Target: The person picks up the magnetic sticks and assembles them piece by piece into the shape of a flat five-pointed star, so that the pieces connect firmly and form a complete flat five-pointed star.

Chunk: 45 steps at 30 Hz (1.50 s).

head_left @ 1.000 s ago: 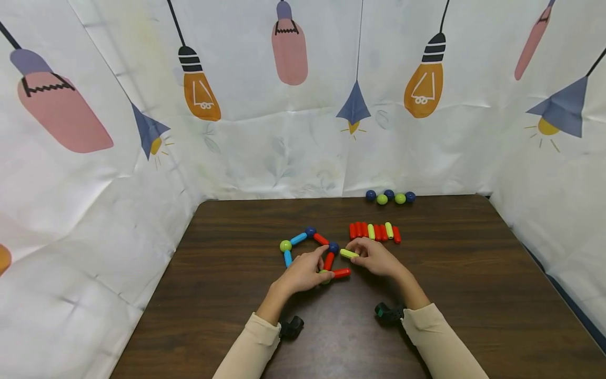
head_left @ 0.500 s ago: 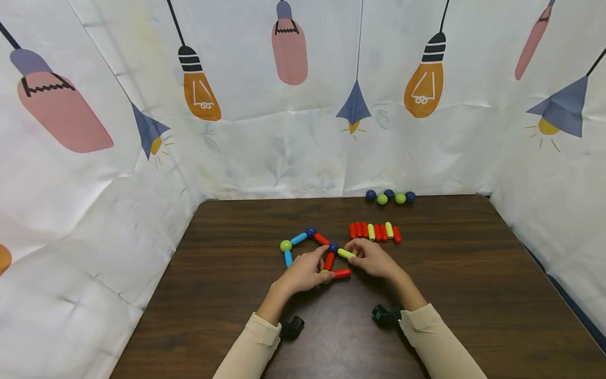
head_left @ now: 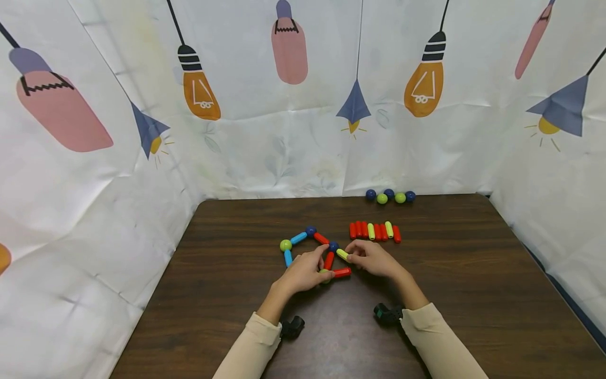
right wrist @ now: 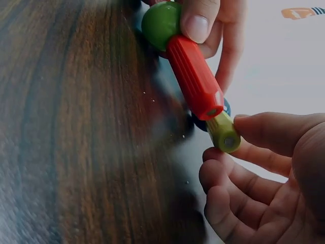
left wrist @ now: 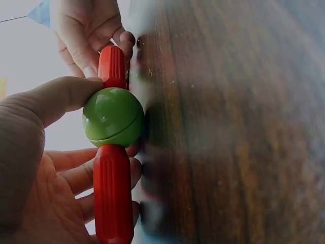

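A figure of magnetic balls and rods lies on the table in the head view, its lower part hidden by my left hand. That hand grips the figure, index fingertip at a dark blue ball, thumb by a green ball. One red rod links these balls; another red rod sticks out rightward from the green one. My right hand pinches a yellow-green magnetic rod between thumb and finger, its far end at the blue ball. Blue rods form the figure's left side.
Beyond the right hand is a row of red and yellow-green rods. Several blue and green balls line the back edge of the brown table. A white printed cloth hangs behind and at both sides.
My right hand has brought the yellow-green rod left to the blue ball and tilted its near end downward. The left hand has stayed in place on the figure.
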Tool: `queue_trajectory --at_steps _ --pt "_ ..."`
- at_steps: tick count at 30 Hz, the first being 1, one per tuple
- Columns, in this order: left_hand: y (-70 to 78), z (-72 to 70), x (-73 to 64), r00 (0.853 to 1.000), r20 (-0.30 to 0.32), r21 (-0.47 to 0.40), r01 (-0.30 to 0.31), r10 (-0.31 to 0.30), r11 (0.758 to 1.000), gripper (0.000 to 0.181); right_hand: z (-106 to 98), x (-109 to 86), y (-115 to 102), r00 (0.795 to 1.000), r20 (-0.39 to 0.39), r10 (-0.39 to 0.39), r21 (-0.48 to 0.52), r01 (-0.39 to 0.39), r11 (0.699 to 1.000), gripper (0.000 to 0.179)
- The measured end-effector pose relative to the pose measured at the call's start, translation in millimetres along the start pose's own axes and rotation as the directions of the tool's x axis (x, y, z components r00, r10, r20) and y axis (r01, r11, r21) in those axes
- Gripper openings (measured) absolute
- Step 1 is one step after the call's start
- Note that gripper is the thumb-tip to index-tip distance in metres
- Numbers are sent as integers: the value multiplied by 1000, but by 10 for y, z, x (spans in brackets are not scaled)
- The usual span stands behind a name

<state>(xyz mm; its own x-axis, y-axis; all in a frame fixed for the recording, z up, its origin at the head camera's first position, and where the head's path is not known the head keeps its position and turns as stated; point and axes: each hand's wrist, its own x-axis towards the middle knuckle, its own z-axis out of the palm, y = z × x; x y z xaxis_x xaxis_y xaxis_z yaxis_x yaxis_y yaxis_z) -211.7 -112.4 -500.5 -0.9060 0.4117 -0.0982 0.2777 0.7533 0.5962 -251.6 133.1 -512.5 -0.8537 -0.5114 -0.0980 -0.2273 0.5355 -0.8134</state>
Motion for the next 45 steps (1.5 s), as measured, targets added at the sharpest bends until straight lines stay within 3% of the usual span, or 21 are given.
queue_trajectory --at_steps 11,17,23,28,32,38,45 --pt "3 -2 -3 1000 0 8 4 -4 1000 74 -6 4 3 1000 17 1 12 -1 1000 21" --pt "-11 -10 -16 1000 5 6 -4 4 1000 76 -151 -49 63 1000 -9 21 27 -21 999 27" --pt "-32 -18 -31 1000 15 6 -5 5 1000 77 -413 -138 193 992 -123 18 62 -11 998 34" --pt "-45 -14 -29 1000 9 7 -15 15 1000 77 -678 -228 306 962 -273 17 135 21 991 38" --pt "-53 -10 -26 1000 11 -3 -21 21 1000 77 -904 -212 414 943 -328 61 170 -5 986 40" --pt "-57 -15 -20 1000 13 -14 -15 15 1000 76 -1212 -2 559 951 -294 93 136 -54 989 44" --pt "-56 -17 -11 1000 23 -17 -10 10 1000 77 -1407 229 556 974 -200 108 67 -97 993 55"
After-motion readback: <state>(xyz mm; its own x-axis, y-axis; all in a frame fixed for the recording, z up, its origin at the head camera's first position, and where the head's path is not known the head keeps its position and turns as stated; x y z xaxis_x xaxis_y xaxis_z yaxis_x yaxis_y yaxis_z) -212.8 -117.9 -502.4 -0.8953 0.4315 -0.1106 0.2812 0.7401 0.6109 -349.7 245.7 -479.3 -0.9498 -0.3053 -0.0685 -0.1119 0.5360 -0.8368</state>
